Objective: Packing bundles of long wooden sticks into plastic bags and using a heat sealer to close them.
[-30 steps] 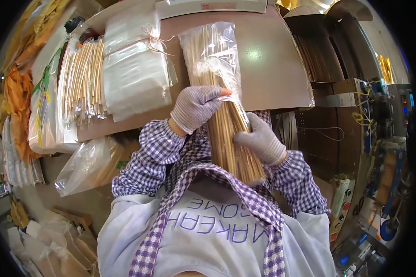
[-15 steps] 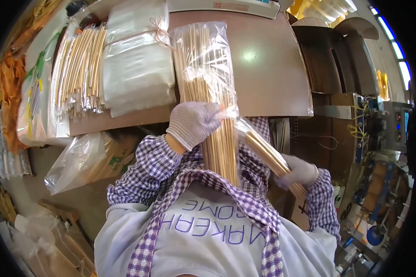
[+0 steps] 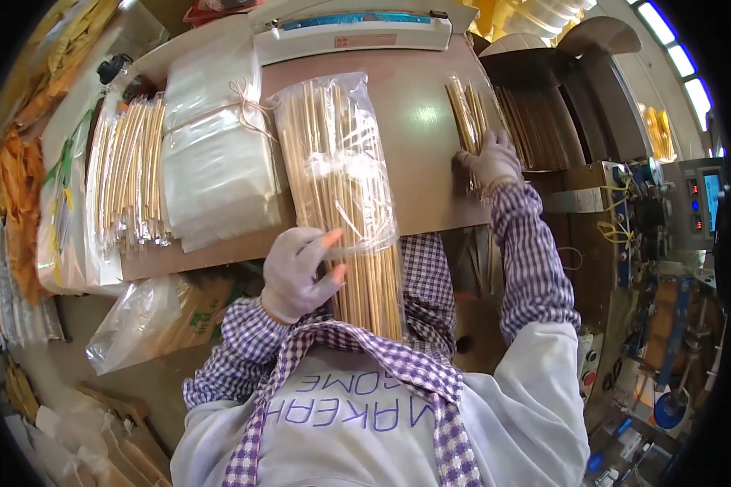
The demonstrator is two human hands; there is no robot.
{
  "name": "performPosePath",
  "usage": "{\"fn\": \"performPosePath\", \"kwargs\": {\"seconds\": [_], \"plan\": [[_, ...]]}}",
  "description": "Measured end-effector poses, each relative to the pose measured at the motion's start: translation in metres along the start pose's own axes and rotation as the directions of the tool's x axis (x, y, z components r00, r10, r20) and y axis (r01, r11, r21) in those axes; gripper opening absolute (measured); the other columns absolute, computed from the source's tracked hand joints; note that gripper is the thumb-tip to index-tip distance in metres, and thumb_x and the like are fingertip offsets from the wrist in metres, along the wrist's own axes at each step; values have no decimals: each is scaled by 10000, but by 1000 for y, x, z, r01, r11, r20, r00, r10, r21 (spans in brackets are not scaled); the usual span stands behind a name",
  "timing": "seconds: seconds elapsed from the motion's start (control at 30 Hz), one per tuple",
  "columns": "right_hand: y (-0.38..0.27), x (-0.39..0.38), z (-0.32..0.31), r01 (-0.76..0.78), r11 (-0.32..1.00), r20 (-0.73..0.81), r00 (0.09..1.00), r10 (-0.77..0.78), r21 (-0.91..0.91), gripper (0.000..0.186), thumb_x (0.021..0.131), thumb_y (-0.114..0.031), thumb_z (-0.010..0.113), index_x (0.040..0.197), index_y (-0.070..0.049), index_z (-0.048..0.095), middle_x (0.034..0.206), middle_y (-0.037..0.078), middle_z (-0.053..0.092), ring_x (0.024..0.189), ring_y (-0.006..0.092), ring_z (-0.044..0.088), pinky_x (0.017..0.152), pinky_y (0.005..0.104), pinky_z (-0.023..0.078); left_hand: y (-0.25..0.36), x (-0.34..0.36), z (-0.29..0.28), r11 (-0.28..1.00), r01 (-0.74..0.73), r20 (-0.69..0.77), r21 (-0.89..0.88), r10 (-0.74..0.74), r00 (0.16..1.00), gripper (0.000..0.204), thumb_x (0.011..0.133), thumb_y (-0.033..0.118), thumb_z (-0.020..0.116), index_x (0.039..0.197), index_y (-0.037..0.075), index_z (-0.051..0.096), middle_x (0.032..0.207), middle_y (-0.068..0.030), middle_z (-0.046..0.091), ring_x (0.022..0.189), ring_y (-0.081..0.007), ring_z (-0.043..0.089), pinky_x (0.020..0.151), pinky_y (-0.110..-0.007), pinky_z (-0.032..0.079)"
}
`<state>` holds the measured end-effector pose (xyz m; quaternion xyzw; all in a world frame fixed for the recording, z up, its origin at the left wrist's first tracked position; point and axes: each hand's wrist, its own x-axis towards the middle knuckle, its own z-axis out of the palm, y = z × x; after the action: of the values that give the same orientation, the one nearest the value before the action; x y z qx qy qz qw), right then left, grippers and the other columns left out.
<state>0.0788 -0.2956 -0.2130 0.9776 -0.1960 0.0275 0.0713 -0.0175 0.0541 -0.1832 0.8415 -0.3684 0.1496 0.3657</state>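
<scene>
A long clear plastic bag [image 3: 333, 134] full of thin light-brown sticks [image 3: 369, 284] lies from the tabletop down over my lap, its lower end near my apron. My left hand [image 3: 296, 272], gloved with bare thumb and index fingertips, is beside the bag's left edge with finger and thumb apart. At the table's right side, my gloved right hand [image 3: 493, 162] rests over a small bundle of sticks [image 3: 466, 109], fingers spread. Part of that bundle is hidden beneath the hand.
A tied stack of clear bags [image 3: 219, 174] lies left of the filled bag, beside packed stick bundles [image 3: 130, 170]. A white sealing machine [image 3: 353, 36] stands at the back. A dark open box [image 3: 536, 122] holding sticks borders the table's right edge.
My right hand has moved from beside my lap up to the table's right side with the small stick bundle. My left hand has loosened its grip on the large bag.
</scene>
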Motion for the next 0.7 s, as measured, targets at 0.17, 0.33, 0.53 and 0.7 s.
{"fn": "performPosePath", "kwargs": {"seconds": [0.17,0.33,0.53,0.7], "plan": [[-13,-85,-27,472,622,16,789,-615,625,666,713,-211,676,1286,-51,377,1332,186,349,1139,344,442,954,386,400,0,-27,-8,963,270,-92,15,-268,959,408,658,117,658,1043,24,564,933,-149,549,837,-293,560,757,-343,461],[-93,-131,-4,522,521,-257,829,-497,675,360,739,-114,640,1063,-24,511,976,161,563,919,286,569,720,346,486,-32,-7,27,947,316,-135,50,-307,942,163,771,132,601,747,32,474,683,-108,447,598,-273,468,535,-345,399],[-62,-181,-22,521,322,-400,837,-374,790,162,767,-63,599,908,-42,522,746,130,560,610,261,572,533,326,464,9,-10,14,986,94,-97,-138,-108,989,159,780,140,581,686,41,500,599,-116,454,529,-308,467,463,-379,388],[-57,-230,6,296,564,2,884,-468,771,174,772,-103,541,946,-95,538,790,152,599,689,337,596,602,420,476,6,-69,19,985,158,-8,-74,-159,987,126,775,134,571,694,42,539,620,-157,507,544,-350,515,481,-415,419]]}}
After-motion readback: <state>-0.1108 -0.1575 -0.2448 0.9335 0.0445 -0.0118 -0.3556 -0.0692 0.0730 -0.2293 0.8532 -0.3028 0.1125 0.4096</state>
